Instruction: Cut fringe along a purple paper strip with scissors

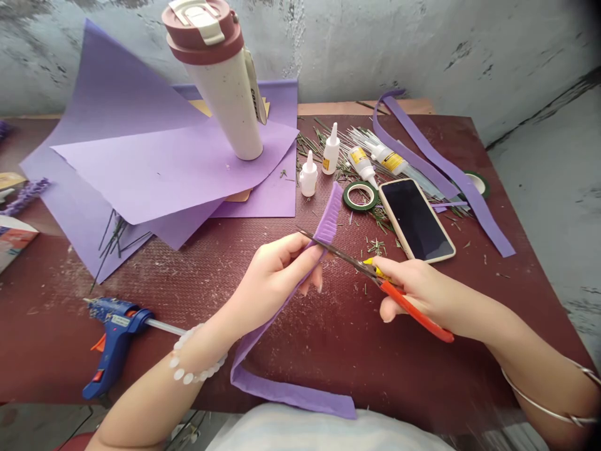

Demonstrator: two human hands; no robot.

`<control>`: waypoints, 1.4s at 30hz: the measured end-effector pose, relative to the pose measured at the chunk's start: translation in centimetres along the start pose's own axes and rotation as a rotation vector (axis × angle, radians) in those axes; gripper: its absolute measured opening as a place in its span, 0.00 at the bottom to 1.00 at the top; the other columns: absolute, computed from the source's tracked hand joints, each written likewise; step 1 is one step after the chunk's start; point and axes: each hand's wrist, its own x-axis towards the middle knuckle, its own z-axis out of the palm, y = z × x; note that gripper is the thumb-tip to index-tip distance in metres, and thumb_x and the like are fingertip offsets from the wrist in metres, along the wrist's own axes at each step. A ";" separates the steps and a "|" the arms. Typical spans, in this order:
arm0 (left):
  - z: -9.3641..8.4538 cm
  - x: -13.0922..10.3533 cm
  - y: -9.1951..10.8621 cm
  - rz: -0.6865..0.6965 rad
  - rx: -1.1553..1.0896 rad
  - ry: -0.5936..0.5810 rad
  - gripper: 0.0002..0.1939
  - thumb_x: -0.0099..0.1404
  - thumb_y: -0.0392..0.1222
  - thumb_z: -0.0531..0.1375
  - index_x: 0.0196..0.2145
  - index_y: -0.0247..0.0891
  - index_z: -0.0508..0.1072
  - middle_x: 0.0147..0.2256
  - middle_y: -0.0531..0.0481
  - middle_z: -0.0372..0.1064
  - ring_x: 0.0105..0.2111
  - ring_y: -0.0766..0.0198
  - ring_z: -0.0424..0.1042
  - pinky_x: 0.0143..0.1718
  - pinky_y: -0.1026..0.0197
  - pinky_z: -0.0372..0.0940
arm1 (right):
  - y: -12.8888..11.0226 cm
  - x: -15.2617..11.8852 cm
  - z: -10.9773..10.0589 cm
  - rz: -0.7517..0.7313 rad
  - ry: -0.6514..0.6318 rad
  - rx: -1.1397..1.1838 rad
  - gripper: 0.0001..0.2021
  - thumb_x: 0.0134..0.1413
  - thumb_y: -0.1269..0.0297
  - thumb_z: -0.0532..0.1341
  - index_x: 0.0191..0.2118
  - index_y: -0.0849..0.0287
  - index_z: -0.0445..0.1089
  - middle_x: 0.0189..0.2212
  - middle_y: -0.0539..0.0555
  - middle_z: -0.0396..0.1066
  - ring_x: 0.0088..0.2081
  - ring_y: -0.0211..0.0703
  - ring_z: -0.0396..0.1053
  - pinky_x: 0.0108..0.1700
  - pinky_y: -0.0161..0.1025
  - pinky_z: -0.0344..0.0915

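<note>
Between the thumb and fingers of my left hand (277,269) is a long purple strip (291,387). Its upper end stands up past the fingers and shows a row of fine cuts along it. The rest runs down under my wrist and bends right along the table's near edge. My right hand (417,288) is closed around scissors (416,311) with red and yellow handles. Their blades lie across the strip just above my left thumb. How far the blades are apart is hard to see.
Purple sheets (178,166) and a tumbler (225,94) stand behind on the left. A blue glue gun (115,338) lies near my left forearm. Small glue bottles (308,175), green tape (360,196), a phone (417,219) and loose purple strips (436,150) lie at the back right.
</note>
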 end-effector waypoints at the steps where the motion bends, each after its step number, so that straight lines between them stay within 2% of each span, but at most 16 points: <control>1: 0.0 -0.1 0.0 0.000 -0.030 -0.010 0.13 0.76 0.44 0.60 0.33 0.37 0.73 0.24 0.55 0.73 0.21 0.71 0.66 0.26 0.67 0.61 | -0.1 -0.1 0.0 -0.012 -0.015 0.026 0.08 0.58 0.64 0.58 0.32 0.50 0.57 0.19 0.43 0.72 0.23 0.42 0.66 0.27 0.37 0.54; 6: -0.1 -0.4 0.0 0.005 -0.136 -0.068 0.14 0.77 0.47 0.60 0.35 0.37 0.74 0.26 0.54 0.74 0.23 0.71 0.67 0.26 0.67 0.61 | 0.6 -0.3 -0.3 -0.050 -0.126 0.173 0.13 0.62 0.58 0.60 0.30 0.51 0.55 0.23 0.45 0.70 0.23 0.39 0.60 0.27 0.39 0.48; 9: -0.2 -0.3 -0.1 0.007 -0.145 -0.087 0.15 0.77 0.48 0.61 0.34 0.37 0.73 0.25 0.55 0.74 0.23 0.72 0.66 0.27 0.68 0.61 | 1.4 -0.3 -0.5 -0.048 -0.194 0.250 0.15 0.64 0.53 0.62 0.32 0.52 0.58 0.25 0.46 0.69 0.25 0.39 0.60 0.28 0.40 0.47; 14: -0.2 -0.3 -0.2 -0.022 -0.139 -0.094 0.13 0.77 0.47 0.61 0.38 0.36 0.73 0.26 0.54 0.74 0.22 0.72 0.66 0.26 0.67 0.61 | 2.5 0.0 -0.3 -0.058 -0.213 0.292 0.15 0.65 0.52 0.65 0.33 0.53 0.64 0.28 0.46 0.70 0.28 0.40 0.60 0.29 0.40 0.48; 16: -0.1 -0.2 -0.2 -0.042 -0.123 -0.082 0.12 0.77 0.47 0.61 0.37 0.36 0.73 0.24 0.56 0.72 0.21 0.72 0.64 0.25 0.67 0.59 | 3.0 0.3 -0.2 -0.056 -0.203 0.297 0.16 0.64 0.51 0.66 0.33 0.53 0.63 0.28 0.46 0.68 0.27 0.40 0.59 0.29 0.40 0.49; 18: -0.1 -0.1 -0.2 -0.049 -0.091 -0.051 0.13 0.77 0.47 0.60 0.36 0.36 0.72 0.20 0.59 0.65 0.19 0.73 0.59 0.23 0.67 0.56 | 3.3 0.4 -0.2 -0.049 -0.183 0.287 0.15 0.61 0.53 0.68 0.33 0.53 0.63 0.26 0.45 0.65 0.26 0.39 0.56 0.28 0.39 0.49; 20: 0.0 0.0 -0.2 -0.041 -0.060 -0.030 0.13 0.77 0.47 0.60 0.36 0.36 0.72 0.18 0.61 0.59 0.18 0.73 0.55 0.22 0.68 0.53 | 3.1 0.4 -0.4 -0.038 -0.188 0.253 0.12 0.56 0.60 0.70 0.38 0.52 0.65 0.25 0.43 0.62 0.25 0.39 0.56 0.27 0.38 0.51; 22: 0.1 0.0 -0.2 -0.028 -0.051 -0.023 0.13 0.77 0.47 0.59 0.36 0.36 0.72 0.19 0.61 0.58 0.19 0.73 0.55 0.22 0.67 0.52 | 2.4 0.2 -0.6 -0.017 -0.213 0.202 0.15 0.52 0.67 0.69 0.44 0.51 0.66 0.27 0.43 0.63 0.25 0.39 0.58 0.27 0.37 0.53; 25: 0.2 0.1 -0.1 -0.011 -0.055 -0.007 0.13 0.77 0.46 0.59 0.34 0.37 0.70 0.19 0.60 0.60 0.19 0.73 0.56 0.22 0.67 0.53 | 0.8 -0.2 -0.7 0.049 -0.191 0.113 0.16 0.51 0.65 0.70 0.39 0.50 0.60 0.29 0.43 0.63 0.27 0.40 0.62 0.28 0.37 0.55; 29: 0.3 0.1 -0.3 0.019 -0.005 0.043 0.12 0.76 0.44 0.58 0.33 0.39 0.69 0.21 0.60 0.64 0.19 0.73 0.60 0.23 0.67 0.56 | -0.4 0.0 -0.3 0.082 -0.059 -0.104 0.28 0.44 0.55 0.76 0.35 0.49 0.52 0.27 0.42 0.64 0.28 0.44 0.63 0.30 0.39 0.58; 33: 0.2 0.1 -0.7 0.049 0.127 0.062 0.11 0.77 0.42 0.58 0.34 0.39 0.69 0.21 0.60 0.67 0.19 0.73 0.62 0.26 0.67 0.60 | -0.1 0.5 0.4 0.041 0.127 -0.280 0.30 0.42 0.51 0.76 0.36 0.48 0.52 0.27 0.42 0.63 0.27 0.45 0.62 0.31 0.40 0.57; 35: 0.1 0.1 -0.7 0.059 0.161 0.057 0.11 0.77 0.42 0.57 0.34 0.39 0.69 0.21 0.60 0.68 0.19 0.73 0.63 0.26 0.67 0.60 | 0.1 0.7 0.5 -0.007 0.178 -0.302 0.29 0.43 0.50 0.76 0.36 0.49 0.53 0.28 0.43 0.65 0.27 0.45 0.62 0.31 0.40 0.57; 39: 0.1 0.2 -0.6 0.080 0.186 0.057 0.12 0.77 0.41 0.57 0.33 0.39 0.69 0.22 0.60 0.69 0.19 0.73 0.64 0.27 0.67 0.61 | 0.3 0.8 0.5 -0.027 0.175 -0.242 0.27 0.43 0.52 0.75 0.36 0.48 0.54 0.26 0.41 0.62 0.25 0.42 0.58 0.31 0.40 0.56; 42: 0.1 0.2 -0.5 0.086 0.178 0.047 0.12 0.77 0.41 0.57 0.33 0.39 0.68 0.22 0.59 0.69 0.19 0.73 0.63 0.26 0.67 0.60 | 0.2 0.7 0.4 0.021 0.089 -0.119 0.24 0.45 0.58 0.73 0.34 0.48 0.53 0.22 0.38 0.57 0.25 0.40 0.53 0.29 0.38 0.53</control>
